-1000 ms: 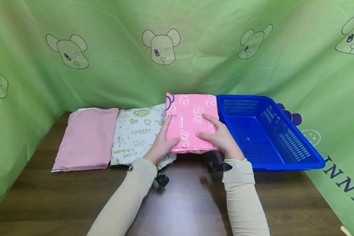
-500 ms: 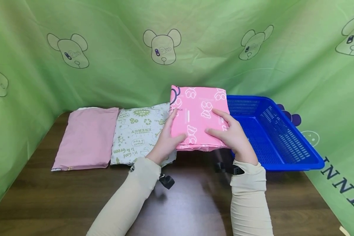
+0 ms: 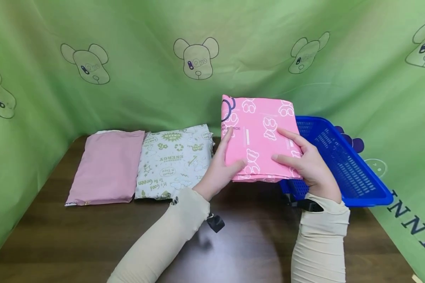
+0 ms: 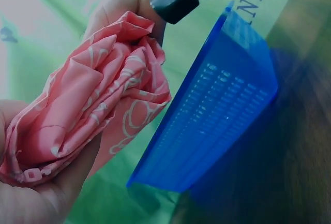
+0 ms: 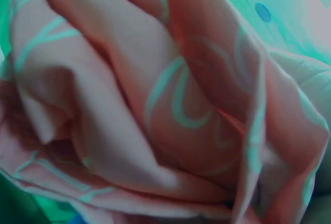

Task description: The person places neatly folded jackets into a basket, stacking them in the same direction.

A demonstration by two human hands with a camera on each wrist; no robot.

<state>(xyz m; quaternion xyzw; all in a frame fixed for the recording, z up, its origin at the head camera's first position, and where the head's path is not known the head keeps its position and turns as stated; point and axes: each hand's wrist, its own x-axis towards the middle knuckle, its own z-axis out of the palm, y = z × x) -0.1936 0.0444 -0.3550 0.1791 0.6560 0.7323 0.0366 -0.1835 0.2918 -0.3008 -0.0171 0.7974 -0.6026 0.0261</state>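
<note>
Both hands hold up a folded bright pink cloth (image 3: pixel 260 145) with white bear outlines, above the table near the basket. My left hand (image 3: pixel 219 169) grips its left side, thumb on top. On the opposite side, my right hand (image 3: pixel 313 169) grips it with thumb and forefinger spread over the top. Seen from the left wrist, the bundle (image 4: pixel 88 89) shows crumpled folds and a small light pink buckle or slider. Folds of the pink fabric (image 5: pixel 155 100) fill most of the right wrist view. The fingers underneath are mostly hidden in the head view.
A blue perforated plastic basket (image 3: pixel 370 188) stands at the right, partly hidden by the pink cloth. On the left lie a folded dusty-pink cloth (image 3: pixel 108 167) and a white folded cloth with green print (image 3: pixel 173 163), side by side on the brown table (image 3: pixel 163 232). Green curtain (image 3: pixel 141 78) surrounds it.
Both hands have carried the pink cloth rightward and upward, off the white cloth's edge, so it now overlaps the basket's left part in the head view. The other cloths and the basket stay put.
</note>
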